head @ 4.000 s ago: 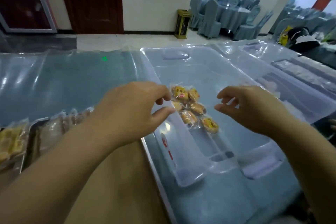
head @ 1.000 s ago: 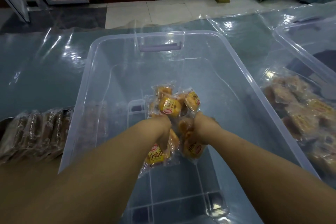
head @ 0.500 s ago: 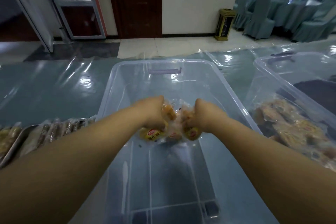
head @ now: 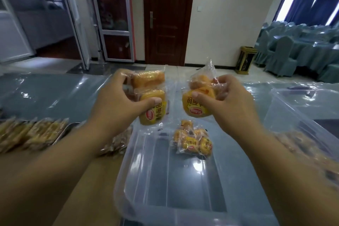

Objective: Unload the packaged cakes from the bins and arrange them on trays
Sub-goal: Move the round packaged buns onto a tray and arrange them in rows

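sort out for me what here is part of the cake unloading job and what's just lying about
Part of the job:
- left hand gripping packaged cakes
- right hand gripping more cakes
- leftover packs in the clear bin
- tray of cakes on the left
- second bin on the right

Just lying about:
- gold waste bin
- covered chairs
- brown door

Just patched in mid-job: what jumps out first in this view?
Both hands are raised over the clear bin, the left hand and right hand each gripping orange packaged cakes. A few more packs lie in the bin below, and a tray of cakes sits at far left.
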The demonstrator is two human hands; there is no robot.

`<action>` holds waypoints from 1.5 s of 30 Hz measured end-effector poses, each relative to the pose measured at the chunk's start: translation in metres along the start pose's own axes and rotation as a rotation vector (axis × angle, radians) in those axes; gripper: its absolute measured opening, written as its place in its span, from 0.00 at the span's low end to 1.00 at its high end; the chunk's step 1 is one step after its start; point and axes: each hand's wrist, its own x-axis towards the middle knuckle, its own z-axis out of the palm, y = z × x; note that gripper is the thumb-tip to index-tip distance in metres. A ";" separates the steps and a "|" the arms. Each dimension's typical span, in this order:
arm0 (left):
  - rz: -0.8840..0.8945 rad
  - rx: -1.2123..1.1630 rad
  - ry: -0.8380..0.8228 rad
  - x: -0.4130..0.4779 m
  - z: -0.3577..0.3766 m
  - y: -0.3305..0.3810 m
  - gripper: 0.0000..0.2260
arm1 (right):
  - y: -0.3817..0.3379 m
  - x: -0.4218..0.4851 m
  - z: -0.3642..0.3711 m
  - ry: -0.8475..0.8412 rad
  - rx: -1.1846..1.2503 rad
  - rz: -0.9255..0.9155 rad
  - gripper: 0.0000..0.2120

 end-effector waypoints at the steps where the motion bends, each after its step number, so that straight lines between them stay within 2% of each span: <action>1: 0.002 -0.033 0.027 -0.007 -0.013 -0.001 0.25 | -0.010 -0.007 0.006 -0.008 0.023 -0.006 0.25; 4: -0.012 -0.106 0.069 -0.027 -0.052 -0.011 0.25 | -0.039 -0.028 0.029 -0.042 0.061 -0.027 0.24; 12: -0.052 -0.062 0.131 -0.104 -0.190 -0.069 0.25 | -0.116 -0.106 0.131 -0.127 0.116 -0.073 0.20; 17: -0.126 -0.055 0.179 -0.148 -0.275 -0.127 0.23 | -0.155 -0.158 0.220 -0.205 0.035 -0.033 0.26; 21: -0.205 -0.049 0.189 -0.177 -0.330 -0.172 0.24 | -0.180 -0.184 0.286 -0.270 0.062 -0.017 0.20; 24: -0.309 -0.066 0.204 -0.191 -0.362 -0.206 0.24 | -0.194 -0.199 0.330 -0.351 0.072 0.005 0.18; 28: -0.421 -0.103 0.187 -0.198 -0.396 -0.252 0.23 | -0.205 -0.206 0.385 -0.427 0.108 0.055 0.15; 35: -0.512 -0.088 0.215 -0.179 -0.451 -0.333 0.19 | -0.215 -0.189 0.497 -0.489 0.215 0.182 0.17; 45: -0.687 -0.065 0.259 -0.149 -0.529 -0.418 0.18 | -0.254 -0.164 0.618 -0.580 0.192 0.243 0.20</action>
